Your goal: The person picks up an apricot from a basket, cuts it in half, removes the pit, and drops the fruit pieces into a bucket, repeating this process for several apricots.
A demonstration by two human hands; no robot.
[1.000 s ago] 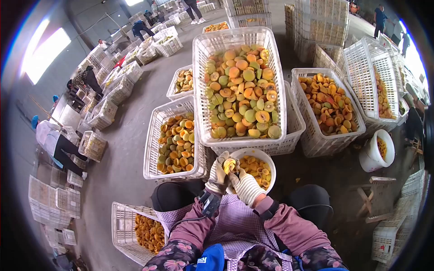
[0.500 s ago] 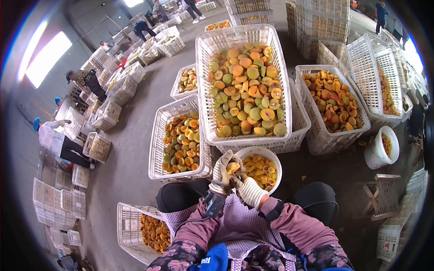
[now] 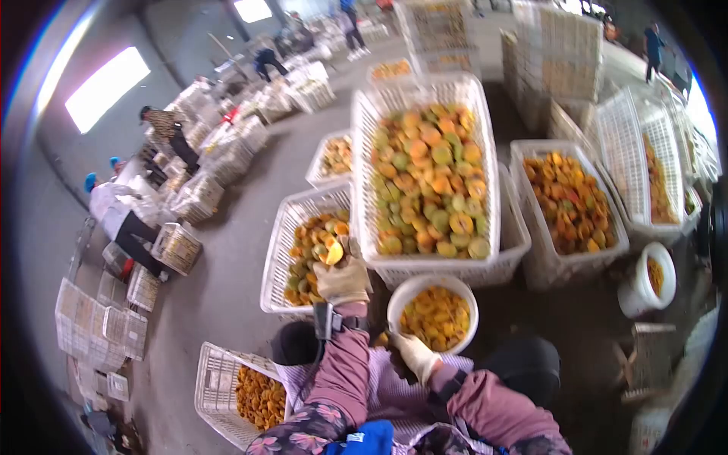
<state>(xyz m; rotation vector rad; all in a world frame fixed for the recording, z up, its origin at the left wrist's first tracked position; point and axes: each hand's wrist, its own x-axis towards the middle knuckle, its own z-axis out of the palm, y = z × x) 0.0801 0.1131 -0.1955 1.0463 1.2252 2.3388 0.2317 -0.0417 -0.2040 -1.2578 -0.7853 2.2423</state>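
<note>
My left hand point(image 3: 343, 279), in a pale glove, reaches over the right side of the left crate point(image 3: 274, 262) of cut apricots. An apricot half point(image 3: 334, 252) with its bright orange inside showing is at its fingertips. My right hand point(image 3: 413, 356), gloved too, is low beside the white bucket point(image 3: 433, 282) of orange pieces. Its fingers are bent around something dark and small that I cannot make out. Ahead, the large white crate point(image 3: 493, 171) holds many whole and cut apricots.
To the right are another crate of apricots point(image 3: 569, 201), a tilted white bucket point(image 3: 635, 297) and a wooden stool point(image 3: 644, 360). A crate of darker pieces point(image 3: 260, 398) sits low at the left. Several people work among crates farther off.
My hands have parted. The left moved forward and left over the left crate with the apricot half, the right moved down beside the bucket. The view has shifted and scenery sits lower and farther right.
</note>
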